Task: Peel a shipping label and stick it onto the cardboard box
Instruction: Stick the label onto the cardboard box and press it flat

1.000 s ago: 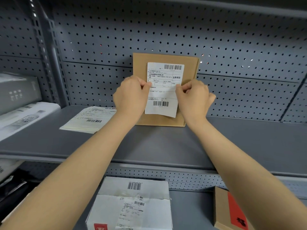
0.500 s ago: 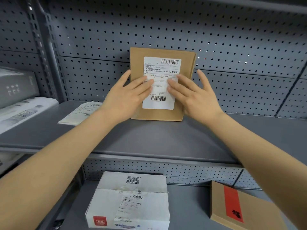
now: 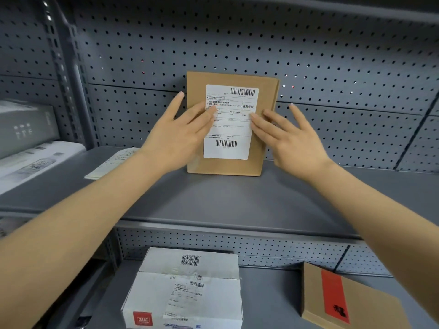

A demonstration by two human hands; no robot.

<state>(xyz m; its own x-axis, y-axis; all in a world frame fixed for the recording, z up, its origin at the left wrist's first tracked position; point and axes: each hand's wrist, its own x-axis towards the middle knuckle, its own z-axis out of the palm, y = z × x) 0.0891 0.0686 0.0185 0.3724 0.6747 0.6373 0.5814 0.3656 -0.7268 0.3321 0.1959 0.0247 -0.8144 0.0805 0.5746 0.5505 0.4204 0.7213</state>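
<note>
A flat brown cardboard box (image 3: 266, 96) stands upright on the grey shelf, leaning against the pegboard back wall. A white shipping label (image 3: 231, 129) with two barcodes lies flat on its front face. My left hand (image 3: 180, 136) is spread flat, fingertips resting on the label's left edge. On the other side, my right hand (image 3: 287, 136) is also flat, fingers apart, tips touching the label's right edge. Neither hand grips anything.
A stack of label sheets (image 3: 111, 160) lies on the shelf (image 3: 237, 200) to the left, beside grey and white boxes (image 3: 28, 148). On the lower shelf sit a white carton (image 3: 187, 290) and a brown box with a red stripe (image 3: 344, 298).
A second ago both hands pinched the label, its lower part hanging loose. Since then the fingers have flattened, and the label now lies smooth on the box with my fingertips further apart.
</note>
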